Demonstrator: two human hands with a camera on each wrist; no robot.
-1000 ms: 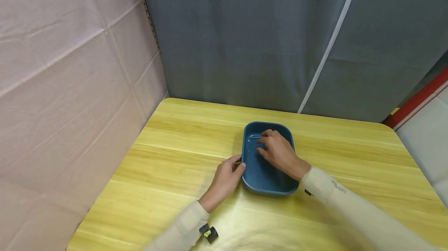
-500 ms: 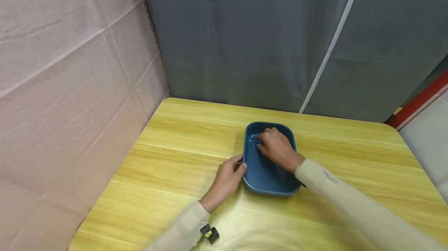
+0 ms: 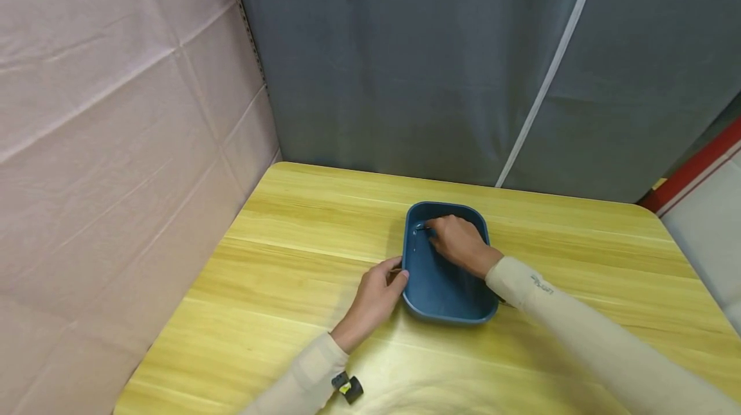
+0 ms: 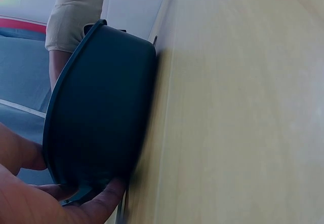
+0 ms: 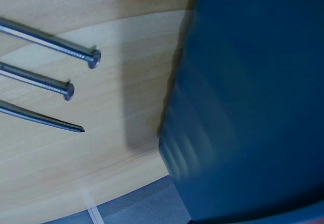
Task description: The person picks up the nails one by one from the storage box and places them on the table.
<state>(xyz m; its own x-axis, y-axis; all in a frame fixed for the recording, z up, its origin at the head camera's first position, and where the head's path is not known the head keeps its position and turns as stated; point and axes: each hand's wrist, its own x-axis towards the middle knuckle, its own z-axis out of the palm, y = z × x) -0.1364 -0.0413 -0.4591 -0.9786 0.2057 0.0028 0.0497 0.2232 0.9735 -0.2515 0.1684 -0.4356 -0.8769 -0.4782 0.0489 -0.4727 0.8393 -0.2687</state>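
A deep blue rectangular tub (image 3: 446, 299) with rounded corners stands on the table. My left hand (image 3: 373, 296) holds it by its left side. In the left wrist view the thumb (image 4: 33, 155) is at the rim, with the fingertips low on the outer wall. My right hand (image 3: 460, 241) reaches inside, near the far left corner, and pinches a thin metal nail (image 3: 425, 229); most of the nail is hidden by the fingers. Small bright glints (image 3: 414, 249) show on the tub floor beside it. The right wrist view does not show that hand's fingers.
Beside the tub, three metal nails (image 5: 48, 42) lie roughly parallel on the wooden table (image 3: 324, 228); two show heads, one a point. A grey curtain (image 3: 393, 67) hangs behind the table, and a pale fabric wall (image 3: 116, 177) rises at the left.
The right hand has moved slightly lower and its fingers have closed in toward the tub's far left corner. The left hand keeps its hold on the tub's side.
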